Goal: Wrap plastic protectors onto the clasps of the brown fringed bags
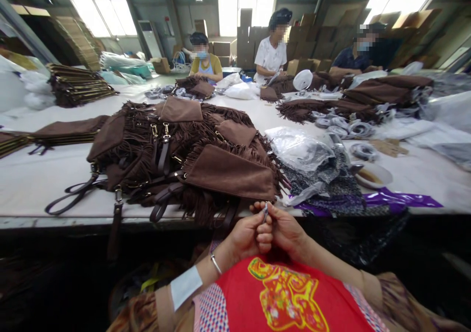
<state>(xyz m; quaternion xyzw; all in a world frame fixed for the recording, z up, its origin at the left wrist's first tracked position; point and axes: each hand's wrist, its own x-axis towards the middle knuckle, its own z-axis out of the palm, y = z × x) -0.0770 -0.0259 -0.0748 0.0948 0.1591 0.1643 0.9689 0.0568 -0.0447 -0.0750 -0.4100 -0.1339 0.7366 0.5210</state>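
At the table's front edge my left hand [246, 235] and my right hand [289, 230] meet with closed fingers. Between their fingertips sits a small grey, shiny piece [265, 211], too small for me to name. Both hands appear to pinch it. Just beyond them lies a brown fringed pouch [231, 172], the nearest of a heap of brown suede-like fringed pouches [180, 110]. Dark wrist straps [164, 155] with gold-coloured clips hang from the heap, and one strap [116, 221] drops over the table edge.
Right of the heap are a clear plastic bag [300, 148], purple plastic [403, 198] and a shallow bowl [373, 175]. More brown pouches [386, 94] and grey coils [362, 128] lie farther right. Stacked pouches [79, 87] stand back left. Several people work across the white table [22, 194].
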